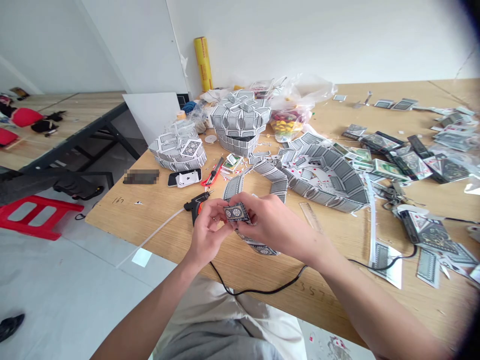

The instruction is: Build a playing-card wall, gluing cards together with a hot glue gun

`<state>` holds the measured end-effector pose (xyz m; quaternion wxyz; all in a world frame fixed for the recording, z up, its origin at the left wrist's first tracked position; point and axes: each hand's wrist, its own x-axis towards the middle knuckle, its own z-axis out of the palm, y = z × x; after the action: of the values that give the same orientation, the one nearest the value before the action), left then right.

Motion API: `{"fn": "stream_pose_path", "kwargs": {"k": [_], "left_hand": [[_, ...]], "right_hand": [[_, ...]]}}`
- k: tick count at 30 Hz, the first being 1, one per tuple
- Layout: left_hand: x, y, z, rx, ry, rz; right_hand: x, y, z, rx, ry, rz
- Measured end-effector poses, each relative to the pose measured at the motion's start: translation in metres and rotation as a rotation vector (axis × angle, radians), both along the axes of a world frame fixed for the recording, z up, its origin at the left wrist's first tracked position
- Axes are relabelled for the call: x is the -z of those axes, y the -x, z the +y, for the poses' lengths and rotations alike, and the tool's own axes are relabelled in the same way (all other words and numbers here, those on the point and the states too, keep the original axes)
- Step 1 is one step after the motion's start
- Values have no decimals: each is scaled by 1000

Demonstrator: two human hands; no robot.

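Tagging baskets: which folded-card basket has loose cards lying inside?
The wide basket at right; red-marked cards show inside, unlike the smaller two farther left.

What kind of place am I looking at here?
Probably a small craft workshop: playing cards built into a lidded basket, a glue gun on the wooden table, and scissors beside it.

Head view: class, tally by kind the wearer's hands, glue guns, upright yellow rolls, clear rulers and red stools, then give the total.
Hands: 2 (left hand and right hand, both gripping a folded card)
Glue gun: 1
Yellow roll: 1
Clear ruler: 1
Red stool: 1
Total: 6
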<state>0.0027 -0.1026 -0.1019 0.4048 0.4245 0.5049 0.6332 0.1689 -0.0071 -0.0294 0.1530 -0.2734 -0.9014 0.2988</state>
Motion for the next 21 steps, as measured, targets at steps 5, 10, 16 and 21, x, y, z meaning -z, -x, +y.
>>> {"fn": "stream_pose_path", "kwargs": {"k": [5,10,16,21], "left_hand": [[10,23,-15,-75,85,275],[19,81,-20,-329,656,1058],[17,93,-12,-261,872,1108],[19,95,-9,-269,779,724]], "right_hand": [[-5,-3,3,2,35,-24],[-10,-5,7,17,0,-54],[-13,-6,7,-7,32,-58],[-16,-11,7,-33,28,-68]]}}
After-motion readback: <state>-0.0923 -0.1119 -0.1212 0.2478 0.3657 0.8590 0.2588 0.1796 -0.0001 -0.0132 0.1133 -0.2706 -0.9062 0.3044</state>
